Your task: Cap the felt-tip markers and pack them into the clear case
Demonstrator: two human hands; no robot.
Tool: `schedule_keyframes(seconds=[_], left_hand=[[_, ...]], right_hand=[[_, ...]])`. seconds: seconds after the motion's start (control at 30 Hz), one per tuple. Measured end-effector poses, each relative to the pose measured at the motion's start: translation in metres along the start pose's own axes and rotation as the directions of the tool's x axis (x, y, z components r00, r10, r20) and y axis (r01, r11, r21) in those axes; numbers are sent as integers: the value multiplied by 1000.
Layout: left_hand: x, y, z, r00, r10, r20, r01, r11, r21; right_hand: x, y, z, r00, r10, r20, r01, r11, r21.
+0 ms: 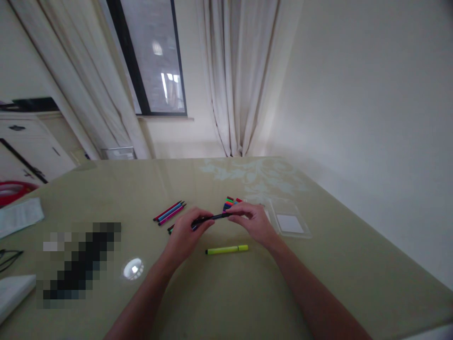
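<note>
Between my two hands a black pen (218, 216), probably a marker, is held level above the table. My left hand (186, 231) pinches its left end, and my right hand (252, 219) grips its right end with thumb and fingers. Nearer to me lies a yellow marker (227, 250). Several capless-looking coloured markers (170, 213), red, blue and pink, lie side by side beyond my left hand. Another marker (170, 230) is partly hidden by that hand. Behind my right hand several coloured marker caps or ends (229, 204) show, partly covered.
A clear plastic case (305, 230) with a white card (289, 224) lies open to the right. On the left are a round shiny disc (133, 268), a pixelated dark object (83, 262), a pale packet (21, 217) and a black cable (10, 259). A wall borders the table's right side.
</note>
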State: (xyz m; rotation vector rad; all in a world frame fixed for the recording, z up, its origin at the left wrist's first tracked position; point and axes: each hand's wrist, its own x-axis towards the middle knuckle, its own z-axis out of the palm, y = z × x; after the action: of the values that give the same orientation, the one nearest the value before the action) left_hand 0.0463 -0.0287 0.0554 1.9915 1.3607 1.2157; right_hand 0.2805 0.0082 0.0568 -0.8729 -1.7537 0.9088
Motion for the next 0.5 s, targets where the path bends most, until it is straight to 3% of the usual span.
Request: schedule_keyframes(seconds=[0.5], left_hand=[[-4, -4, 9, 999, -13, -44, 12, 999, -36]], right_hand=[[-3, 4, 2, 1000, -6, 12, 6, 999, -52]])
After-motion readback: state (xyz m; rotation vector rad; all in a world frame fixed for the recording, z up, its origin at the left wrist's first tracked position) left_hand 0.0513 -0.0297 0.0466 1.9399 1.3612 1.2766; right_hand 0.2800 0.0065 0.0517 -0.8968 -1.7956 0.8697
